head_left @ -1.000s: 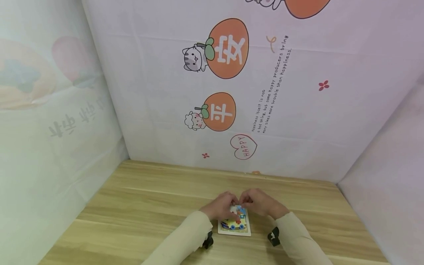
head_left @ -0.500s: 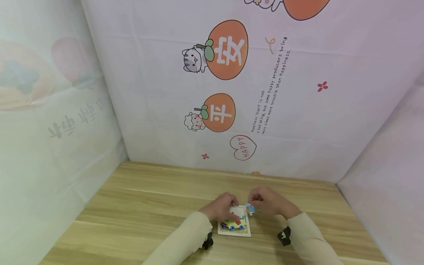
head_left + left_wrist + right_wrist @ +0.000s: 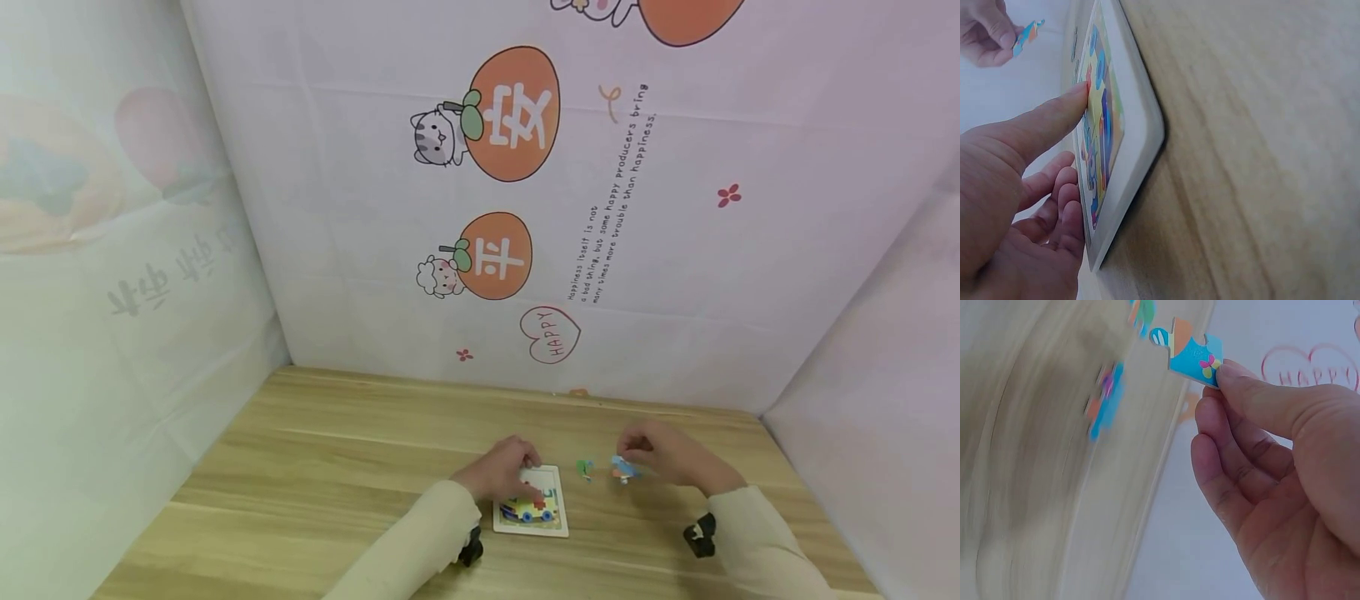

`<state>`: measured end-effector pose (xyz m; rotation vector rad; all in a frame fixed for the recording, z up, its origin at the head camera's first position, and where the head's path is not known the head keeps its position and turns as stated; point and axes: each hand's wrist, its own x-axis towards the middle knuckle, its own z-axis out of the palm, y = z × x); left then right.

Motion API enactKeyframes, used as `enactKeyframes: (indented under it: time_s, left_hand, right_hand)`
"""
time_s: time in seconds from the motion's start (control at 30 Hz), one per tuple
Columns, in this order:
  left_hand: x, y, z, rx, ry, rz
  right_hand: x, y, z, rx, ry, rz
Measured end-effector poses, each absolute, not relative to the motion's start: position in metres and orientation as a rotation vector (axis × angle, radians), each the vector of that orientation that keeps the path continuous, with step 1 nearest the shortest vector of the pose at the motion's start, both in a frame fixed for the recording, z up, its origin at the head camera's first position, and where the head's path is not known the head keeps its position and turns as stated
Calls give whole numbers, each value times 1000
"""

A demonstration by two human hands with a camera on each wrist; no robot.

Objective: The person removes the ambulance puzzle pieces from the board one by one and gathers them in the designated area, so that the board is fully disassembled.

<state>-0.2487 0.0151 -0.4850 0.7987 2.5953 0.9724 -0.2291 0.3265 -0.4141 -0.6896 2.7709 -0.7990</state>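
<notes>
A framed jigsaw puzzle board (image 3: pixel 552 527) lies on the wooden table, with a yellow vehicle picture in its lower part and a bare pale upper part. My left hand (image 3: pixel 501 471) holds it at its left side. In the left wrist view, the thumb (image 3: pixel 1054 119) presses on the picture and the other fingers curl along the edge. My right hand (image 3: pixel 670 454) is above the table to the board's right. Between thumb and fingers it pinches a blue jigsaw piece (image 3: pixel 1194 356) with a butterfly and an orange patch.
A green jigsaw piece (image 3: pixel 583 469) lies just right of the board. Another blue and orange piece (image 3: pixel 1107 400) lies on the table below the right hand, blurred. Printed white cloth walls (image 3: pixel 637 333) stand behind and at both sides.
My right hand has moved right from the board's top with a blue piece, baring the board's upper part. The green piece has come into sight. My left hand has stayed put.
</notes>
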Motion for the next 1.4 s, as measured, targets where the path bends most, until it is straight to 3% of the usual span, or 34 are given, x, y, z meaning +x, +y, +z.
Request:
enactKeyframes:
  time_s: [0.57,1.4]
  left_hand:
    - [-247,14,-486,785,2597,991]
    - [-251,16,-490,821,2610,947]
  right_hand:
    - [-230,392,-438,-615,2880,-821]
    - [-235,401,-470,-338,2928,-802]
